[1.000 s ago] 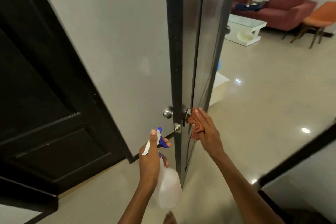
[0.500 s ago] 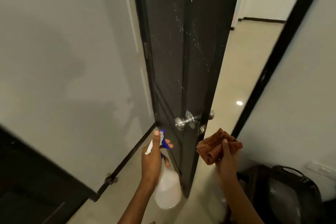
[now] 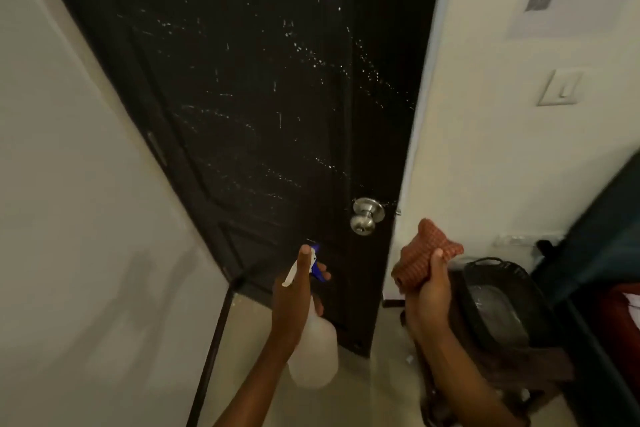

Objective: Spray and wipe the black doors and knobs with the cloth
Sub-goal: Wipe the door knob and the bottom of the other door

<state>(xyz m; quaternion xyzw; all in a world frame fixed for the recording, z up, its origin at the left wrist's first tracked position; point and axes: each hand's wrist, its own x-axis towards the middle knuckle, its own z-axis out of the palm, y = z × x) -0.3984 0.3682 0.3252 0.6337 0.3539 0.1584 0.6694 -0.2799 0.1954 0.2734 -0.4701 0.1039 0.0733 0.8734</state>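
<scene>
The door (image 3: 263, 107) now fills centre frame, droplet-speckled and unwiped; the right hand (image 3: 427, 291) has come off it, fingers bunching the cloth (image 3: 427, 253) beside the knob (image 3: 367, 215), left hand (image 3: 294, 302) gripping the bottle (image 3: 313, 354) – wiping looks next

Black door (image 3: 263, 87) flecked with white droplets; silver knob (image 3: 365, 218) on it. Below the knob, orange-red checked cloth (image 3: 424, 262) and translucent white bottle (image 3: 313, 354) with blue trigger.

Both forearms are showing bare right up to the lower frame edge, with no sleeve reaching them. The left hand (image 3: 294, 298) and the right hand (image 3: 429, 291) are wearing no gloves, rings, watch or wristband that can be seen
</scene>
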